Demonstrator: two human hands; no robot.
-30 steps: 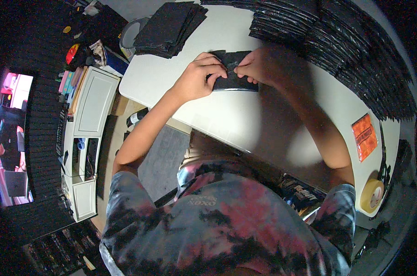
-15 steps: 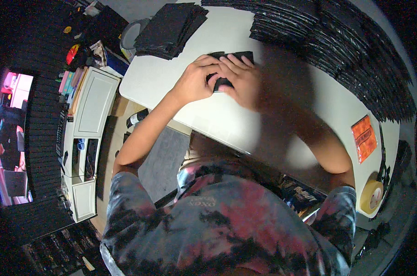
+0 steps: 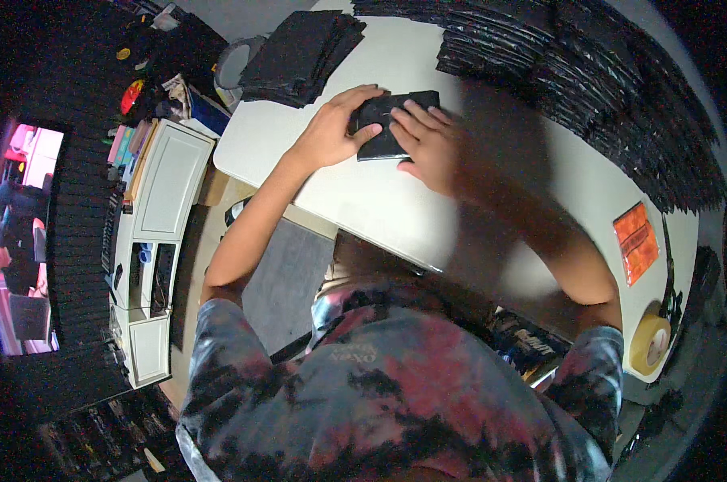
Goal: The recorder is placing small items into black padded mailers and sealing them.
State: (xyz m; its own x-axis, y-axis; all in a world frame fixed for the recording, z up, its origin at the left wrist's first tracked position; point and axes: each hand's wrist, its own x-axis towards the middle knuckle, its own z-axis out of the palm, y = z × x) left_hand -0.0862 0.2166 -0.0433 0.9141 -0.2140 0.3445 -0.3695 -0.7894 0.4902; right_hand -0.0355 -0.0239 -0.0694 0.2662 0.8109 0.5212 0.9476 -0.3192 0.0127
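On the white desk (image 3: 363, 201), both hands press flat on a small black pouch (image 3: 383, 128). Left hand (image 3: 335, 128) and right hand (image 3: 427, 145) lie spread, fingers open. It looks soft, thin and light; best pinched by its edges.

Looks like a small home workshop or packing room. A white worktable (image 3: 363, 201) is sitting at the centre. Rows of stacked black packets (image 3: 588, 88) are lining the table's far and right edge, with a pile of black fabric pieces (image 3: 299, 52) at its far left corner. A tape roll (image 3: 648, 344) and orange packet (image 3: 636, 241) are lying at its right end. A white cabinet (image 3: 150, 241) and lit screen (image 3: 26, 233) are standing left of the table.
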